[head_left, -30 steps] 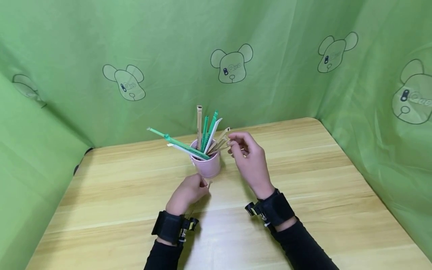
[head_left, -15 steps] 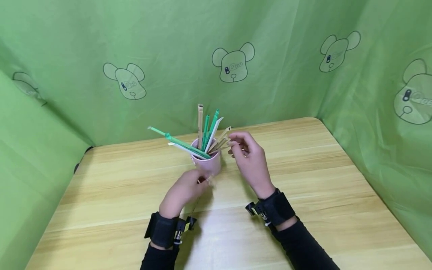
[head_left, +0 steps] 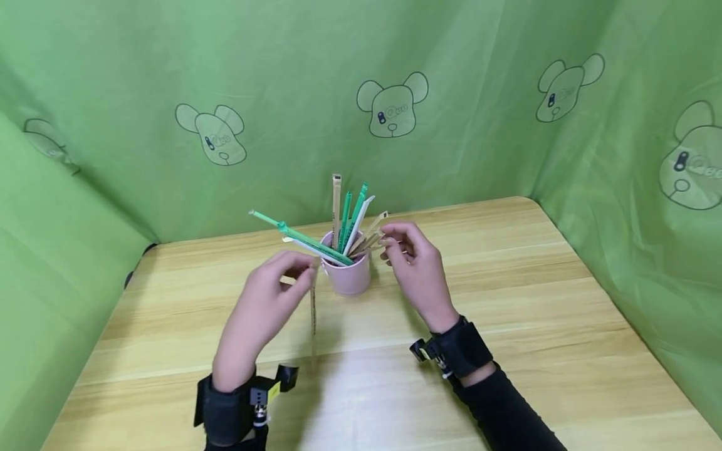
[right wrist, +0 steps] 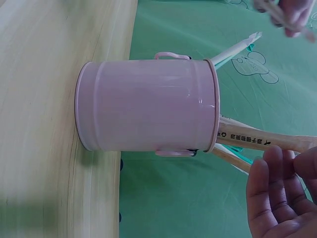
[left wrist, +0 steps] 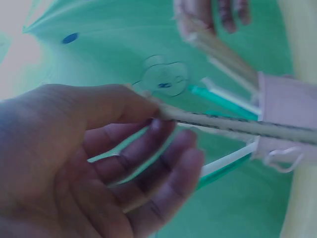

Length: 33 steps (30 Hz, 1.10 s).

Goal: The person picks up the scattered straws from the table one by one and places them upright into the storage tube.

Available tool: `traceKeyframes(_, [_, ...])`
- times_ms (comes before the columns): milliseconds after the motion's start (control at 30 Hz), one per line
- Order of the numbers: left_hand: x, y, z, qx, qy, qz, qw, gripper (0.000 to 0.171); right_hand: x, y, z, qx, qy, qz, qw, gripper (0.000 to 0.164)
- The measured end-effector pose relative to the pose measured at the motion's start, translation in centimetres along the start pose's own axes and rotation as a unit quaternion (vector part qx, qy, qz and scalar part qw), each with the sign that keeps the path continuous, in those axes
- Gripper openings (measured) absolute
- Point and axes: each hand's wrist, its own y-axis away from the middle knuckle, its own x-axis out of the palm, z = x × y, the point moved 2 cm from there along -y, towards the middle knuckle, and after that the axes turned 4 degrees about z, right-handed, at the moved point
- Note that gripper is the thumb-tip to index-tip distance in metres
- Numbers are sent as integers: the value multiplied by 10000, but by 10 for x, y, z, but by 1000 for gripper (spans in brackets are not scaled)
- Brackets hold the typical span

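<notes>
A pink pail-like cup (head_left: 351, 279) with small side handles stands upright on the table, several wrapped straws fanning out of it. My left hand (head_left: 265, 300) pinches the top end of a thin paper-wrapped straw (head_left: 313, 313), which hangs down left of the cup in the head view. In the left wrist view, dark print runs along that straw (left wrist: 223, 122). To the right of the cup, my right hand (head_left: 418, 268) pinches the outer end of a brown paper-wrapped straw (right wrist: 247, 137) leaning out over the rim.
Green-wrapped straws (head_left: 307, 244), white ones (head_left: 358, 225) and an upright brown one (head_left: 336, 210) stick out of the cup. Beneath lies a wood-grain table (head_left: 507, 300). A green curtain (head_left: 293, 81) with bear-head drawings closes off the back and sides.
My left hand has risen and moved left, from low in front of the cup to beside its rim, bringing the straw into a hanging position. My right hand stays in place.
</notes>
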Motion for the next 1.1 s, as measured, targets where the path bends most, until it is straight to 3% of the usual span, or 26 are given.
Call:
traceKeyframes(100, [-14, 7, -1, 184, 467, -533, 9973, 17, 0, 1, -1, 17, -5, 4, 10000, 22])
traceKeyframes(200, [-27, 13, 2, 447, 1224, -1199, 9842, 17, 1, 2, -2, 40, 8, 15, 10000, 22])
traceKeyframes(300, [-37, 17, 5, 737, 2087, -1991, 9547, 19, 1, 3, -2, 60, 33, 34, 10000, 22])
traceKeyframes(467, [-45, 18, 8, 1333, 2877, -3123, 8955, 21, 2, 3, -3, 60, 28, 72, 10000, 22])
traceKeyframes(500, [-44, 17, 9, 1435, 2964, -3248, 8866, 20, 3, 3, -4, 66, 11, 79, 9999, 22])
traceKeyframes(567, [-40, 14, 10, 1539, 3020, -3394, 8775, 20, 3, 3, -4, 78, -33, 91, 9999, 22])
traceKeyframes(633, [-35, 9, 12, 1551, 3014, -3412, 8767, 20, 3, 3, -5, 103, -81, 101, 9999, 22])
traceKeyframes(833, [-19, -3, 16, 1300, 2833, -3218, 8940, 21, 1, 3, -6, 74, -197, 51, 9998, 22])
traceKeyframes(1100, [-5, -12, 22, 1119, 2601, -3135, 9064, 19, 0, 1, -7, 29, -236, 50, 9997, 21])
